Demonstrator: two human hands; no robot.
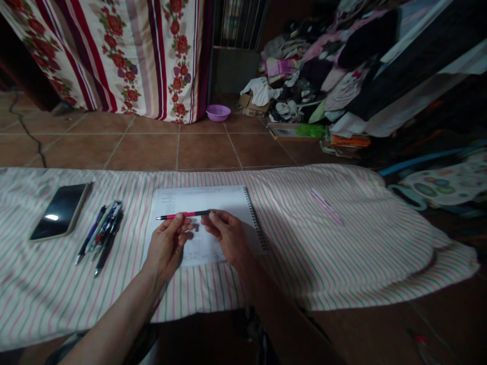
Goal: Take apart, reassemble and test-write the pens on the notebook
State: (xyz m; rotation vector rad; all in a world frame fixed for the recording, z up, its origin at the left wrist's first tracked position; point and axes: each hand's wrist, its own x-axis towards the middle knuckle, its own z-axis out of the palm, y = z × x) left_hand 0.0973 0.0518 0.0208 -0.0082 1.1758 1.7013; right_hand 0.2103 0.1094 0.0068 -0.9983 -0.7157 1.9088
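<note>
A red pen with dark ends lies level between my two hands, just above a spiral notebook. My left hand pinches its red barrel near the left end, between thumb and fingers. At the dark right end, the thumb and fingers of my right hand close on it. A small dark mark or piece shows between the hands, too small to name. The notebook's page carries faint printed lines, and its spiral runs down the right side.
To the left lie a bundle of several pens and a black phone. A pink and white pen rests on the right of the striped cloth. Beyond are a purple basin, a floral curtain and heaped clothes.
</note>
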